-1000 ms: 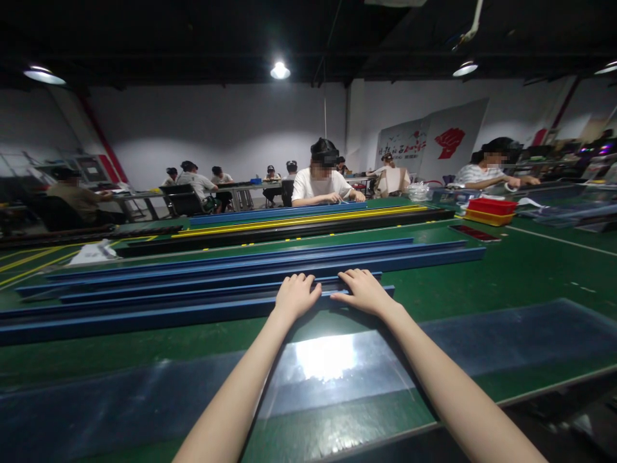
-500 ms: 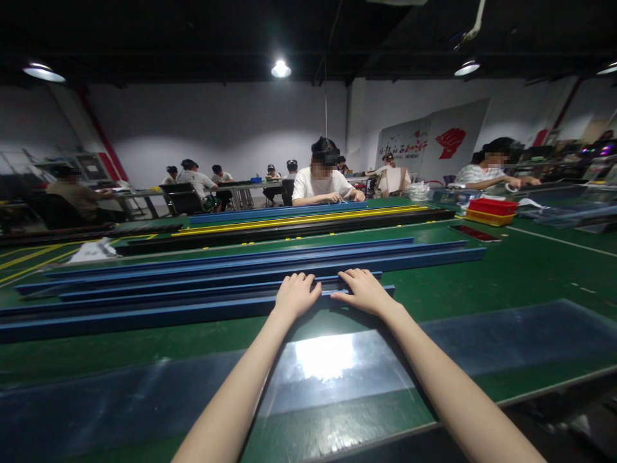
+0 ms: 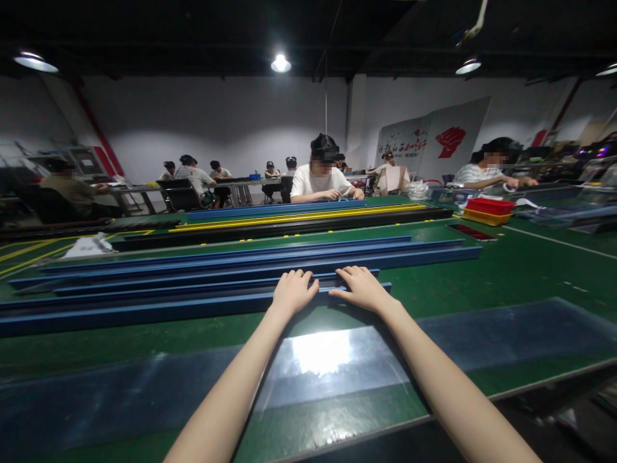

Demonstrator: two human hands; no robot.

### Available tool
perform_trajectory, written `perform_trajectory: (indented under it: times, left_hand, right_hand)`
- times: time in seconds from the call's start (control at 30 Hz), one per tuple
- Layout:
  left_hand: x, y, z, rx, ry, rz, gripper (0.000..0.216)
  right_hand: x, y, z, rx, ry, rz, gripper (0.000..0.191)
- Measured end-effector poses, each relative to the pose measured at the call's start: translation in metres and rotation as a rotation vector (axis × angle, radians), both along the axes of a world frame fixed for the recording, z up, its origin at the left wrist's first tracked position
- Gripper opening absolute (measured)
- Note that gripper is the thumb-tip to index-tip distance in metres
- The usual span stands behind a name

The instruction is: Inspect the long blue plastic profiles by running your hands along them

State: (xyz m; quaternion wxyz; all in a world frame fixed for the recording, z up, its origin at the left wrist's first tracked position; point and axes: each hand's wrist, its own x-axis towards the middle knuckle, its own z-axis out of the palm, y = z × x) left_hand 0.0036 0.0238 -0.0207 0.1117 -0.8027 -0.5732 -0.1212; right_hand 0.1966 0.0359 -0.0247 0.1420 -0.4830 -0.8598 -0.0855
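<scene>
Left hand (image 3: 293, 292) and right hand (image 3: 362, 289) rest on unlabelled blue rail (image 3: 144, 312).

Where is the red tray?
In the head view, the red tray sits far right on the green table, stacked on a yellow tray near a seated person's arm.

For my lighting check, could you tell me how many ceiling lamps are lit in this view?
4: far left lamp, centre lamp, right lamp, and one at the right edge. Others may lie outside the frame.
</scene>
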Motion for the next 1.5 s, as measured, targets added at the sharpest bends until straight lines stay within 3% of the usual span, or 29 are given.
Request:
perform_trajectory:
  times: [0.23, 0.53, 1.03, 1.5]
  left_hand:
    - [-0.001, 0.001, -0.001, 0.004, 0.023, 0.009, 0.043]
    - [-0.001, 0.001, -0.001, -0.014, 0.019, 0.021, 0.042]
    - [-0.001, 0.001, -0.001, -0.003, 0.038, 0.015, 0.042]
    - [0.000, -0.010, 0.000, 0.010, 0.062, 0.005, 0.042]
  right_hand:
    - [0.014, 0.000, 0.006, -0.034, 0.012, 0.046, 0.063]
    - [0.041, 0.006, 0.007, -0.026, 0.064, -0.099, 0.054]
    - [0.028, 0.002, 0.006, 0.019, -0.049, -0.183, 0.045]
    - [0.027, -0.003, 0.012, -0.044, -0.046, -0.171, 0.045]
